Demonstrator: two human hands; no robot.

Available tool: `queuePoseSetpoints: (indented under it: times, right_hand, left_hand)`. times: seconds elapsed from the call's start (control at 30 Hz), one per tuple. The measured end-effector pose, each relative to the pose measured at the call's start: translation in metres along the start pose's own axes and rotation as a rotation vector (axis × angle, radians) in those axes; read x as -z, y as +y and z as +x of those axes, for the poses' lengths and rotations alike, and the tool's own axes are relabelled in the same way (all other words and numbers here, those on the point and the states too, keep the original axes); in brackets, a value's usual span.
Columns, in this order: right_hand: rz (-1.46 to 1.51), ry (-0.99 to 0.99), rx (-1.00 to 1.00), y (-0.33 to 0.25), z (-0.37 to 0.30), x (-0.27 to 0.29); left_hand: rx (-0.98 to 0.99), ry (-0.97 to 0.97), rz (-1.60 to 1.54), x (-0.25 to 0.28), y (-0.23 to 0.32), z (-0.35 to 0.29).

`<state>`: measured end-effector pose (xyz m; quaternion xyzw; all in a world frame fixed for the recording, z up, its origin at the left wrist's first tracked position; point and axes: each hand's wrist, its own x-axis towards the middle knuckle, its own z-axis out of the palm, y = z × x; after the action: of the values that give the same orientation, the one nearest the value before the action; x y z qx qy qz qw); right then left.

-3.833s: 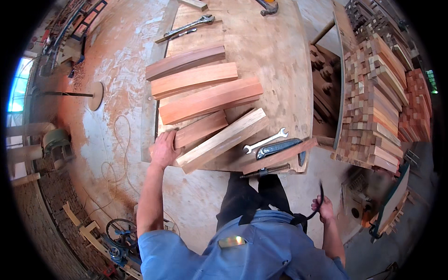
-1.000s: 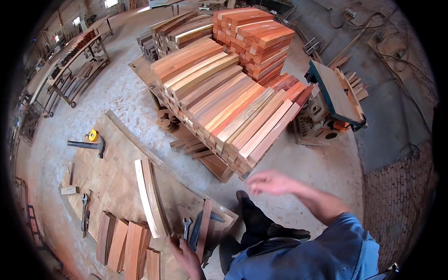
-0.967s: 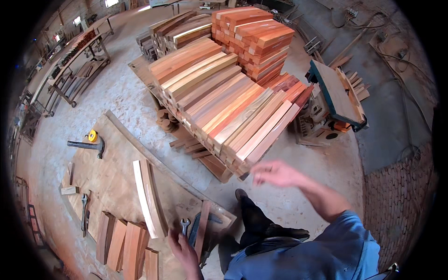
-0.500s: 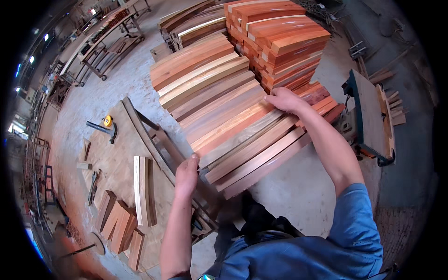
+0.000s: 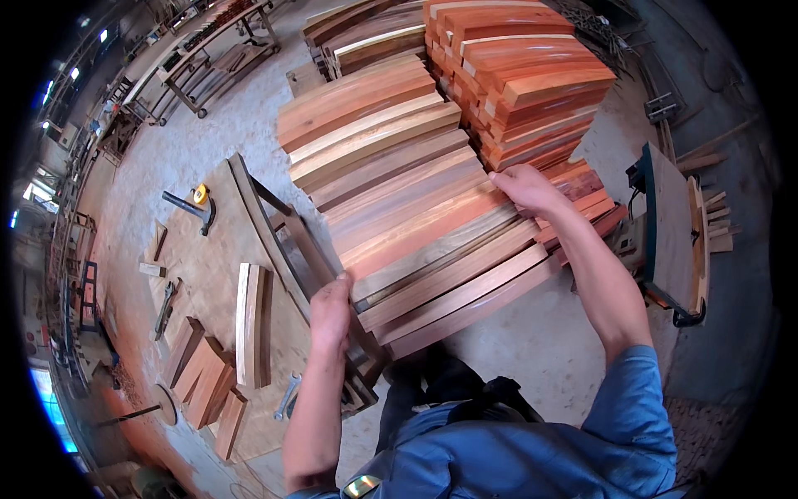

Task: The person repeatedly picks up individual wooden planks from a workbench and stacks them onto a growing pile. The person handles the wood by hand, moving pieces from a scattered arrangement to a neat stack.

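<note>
Both hands are on the same piece of wood here. Left hand (image 5: 331, 309) is mostly closed, thumb up top, on the left end of a reddish-orange block (image 5: 428, 234). Right hand (image 5: 528, 190) has the other end, thumb out along it and fingers curled over. Fingertips underneath are hidden, and I can't tell if the block's been lifted at all. It's in the top layer of the near stack (image 5: 378, 87), just beside a grey-brown block (image 5: 440, 254), with three pinkish-brown blocks (image 5: 470, 291) closer to the body.

All smooth sawn timber, long and square-edged; the fisheye makes them look bowed. Behind is one taller stack (image 5: 532, 75) of redder wood.

On the bench (image 5: 224, 241) to the left, plywood-looking top: one hammer (image 5: 199, 218) and one yellow tape measure (image 5: 200, 194) near the far corner, touching or nearly. Two small offcuts (image 5: 152, 269) toward the left edge, two metal wrenches (image 5: 165, 308), the second one by the near edge. I count four brown-to-reddish blocks (image 5: 212, 399) bunched near the near left corner, plus one pale block (image 5: 249, 324) beside them.
</note>
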<state>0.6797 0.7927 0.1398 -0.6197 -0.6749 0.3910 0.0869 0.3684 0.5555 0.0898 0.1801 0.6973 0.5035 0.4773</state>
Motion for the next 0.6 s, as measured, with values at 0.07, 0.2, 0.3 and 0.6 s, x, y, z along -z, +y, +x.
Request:
queuePoseSetpoints:
  times: [0.07,0.2,0.3,0.6]
  right_hand:
    - [0.014,0.047,0.093,0.004,-0.003,0.006]
    - [0.118,0.130,0.288,-0.020,-0.018,0.009]
    - [0.106,0.172,0.423,-0.028,-0.020,-0.006]
    - [-0.518,0.082,0.605,-0.047,-0.005,-0.057]
  left_hand:
    - [-0.068,0.014,-0.061,0.001,0.005,-0.003]
    - [-0.218,0.042,-0.210,0.009,0.026,0.002]
    - [-0.237,0.113,-0.273,0.008,0.036,0.010]
    - [-0.087,-0.053,-0.222,0.040,-0.002,0.064]
